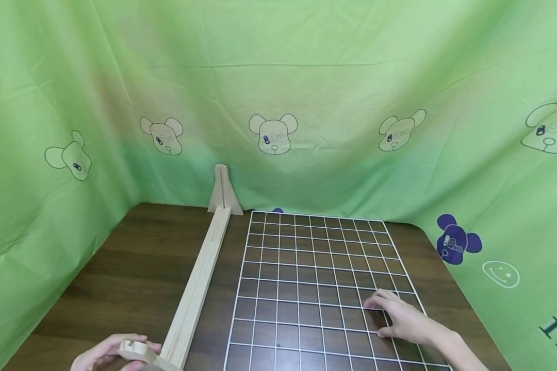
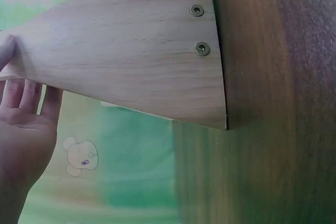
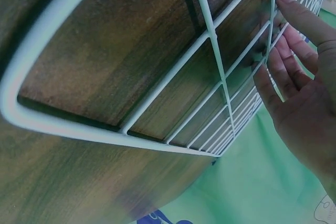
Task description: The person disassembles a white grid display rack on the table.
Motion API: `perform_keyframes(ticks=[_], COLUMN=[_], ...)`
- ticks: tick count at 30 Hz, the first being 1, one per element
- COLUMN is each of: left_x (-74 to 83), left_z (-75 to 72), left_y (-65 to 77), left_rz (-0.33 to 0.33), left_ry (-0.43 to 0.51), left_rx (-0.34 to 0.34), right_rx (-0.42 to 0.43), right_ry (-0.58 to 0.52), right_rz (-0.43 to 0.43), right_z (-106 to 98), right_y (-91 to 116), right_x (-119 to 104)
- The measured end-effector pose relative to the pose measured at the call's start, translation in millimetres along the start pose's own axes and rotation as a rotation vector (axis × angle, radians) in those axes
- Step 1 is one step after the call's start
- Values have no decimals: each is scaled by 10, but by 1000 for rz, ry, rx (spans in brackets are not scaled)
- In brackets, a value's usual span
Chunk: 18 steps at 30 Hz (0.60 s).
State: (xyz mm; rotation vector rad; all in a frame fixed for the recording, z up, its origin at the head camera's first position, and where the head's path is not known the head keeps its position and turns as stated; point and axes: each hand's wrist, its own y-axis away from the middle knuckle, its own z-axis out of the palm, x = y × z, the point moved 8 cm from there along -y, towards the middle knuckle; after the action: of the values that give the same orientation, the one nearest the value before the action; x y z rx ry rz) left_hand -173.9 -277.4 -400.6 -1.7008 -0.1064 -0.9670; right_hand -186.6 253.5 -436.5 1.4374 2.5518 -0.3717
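Observation:
A pale wooden stand has a long grooved beam (image 1: 197, 288) lying along the dark table between two tapered end pieces. My left hand (image 1: 109, 353) grips the narrow top of the near end piece (image 2: 126, 40), thumb on one face and fingers on the other. Two screw heads (image 2: 202, 49) sit near its wide foot, which stands upright on the table. To the right lies a white wire grid (image 1: 311, 268), flat over the table. My right hand (image 1: 401, 317) holds the grid near its right side, thumb and curled fingertips at the wires.
The far end piece (image 1: 224, 190) stands upright at the table's back edge. Green cloth (image 1: 278, 67) with bear heads hangs behind and at both sides. The grid's rounded corner (image 3: 10, 98) lies close over the brown tabletop (image 1: 116, 268).

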Motion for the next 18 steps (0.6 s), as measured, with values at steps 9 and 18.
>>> perform_keyframes(ticks=[9, 18], left_x=[135, 821], left_z=[36, 198], left_y=[-145, -708], left_rz=[35, 327], left_ry=[-46, -482], left_rx=[-26, 292], right_rx=[-18, -67], right_ry=[-9, 11], right_rz=[25, 69], right_z=[6, 38], right_y=[-11, -55], right_x=[6, -74])
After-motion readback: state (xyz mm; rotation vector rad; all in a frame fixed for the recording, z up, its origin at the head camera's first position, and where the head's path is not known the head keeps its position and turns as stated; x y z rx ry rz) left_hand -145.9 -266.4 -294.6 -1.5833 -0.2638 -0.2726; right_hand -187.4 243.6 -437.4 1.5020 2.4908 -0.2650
